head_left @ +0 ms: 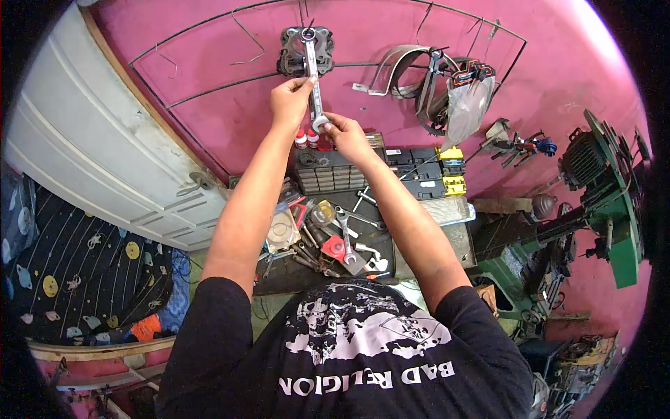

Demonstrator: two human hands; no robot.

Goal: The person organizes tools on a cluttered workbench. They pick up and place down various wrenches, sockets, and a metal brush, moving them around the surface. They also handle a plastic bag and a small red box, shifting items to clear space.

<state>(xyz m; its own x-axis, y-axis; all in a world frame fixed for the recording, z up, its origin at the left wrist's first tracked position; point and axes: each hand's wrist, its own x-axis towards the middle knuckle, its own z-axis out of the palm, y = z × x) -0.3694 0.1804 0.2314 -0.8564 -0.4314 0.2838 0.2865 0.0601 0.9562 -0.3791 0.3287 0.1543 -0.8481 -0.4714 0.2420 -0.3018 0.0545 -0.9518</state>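
Observation:
A large combination wrench (315, 94) is raised in front of the pink wall, its ring end up and its open jaw down. My left hand (290, 105) pinches the shaft near the middle. At the lower open-jaw end, the fingers of my right hand (347, 137) close on the wrench. Its ring end overlaps a grey metal engine part (292, 50) hanging on the wall, by a hook at the top; whether the ring is on that hook I cannot make out.
Below my arms a workbench (279, 279) bears another wrench (344, 234) and several loose tools. A drawer organizer (324, 178) and black-yellow cases (453, 185) stand behind. Belts and metal straps (412, 73) hang from a wire frame at right. A green machine (618, 244) is far right, a white door (105, 133) left.

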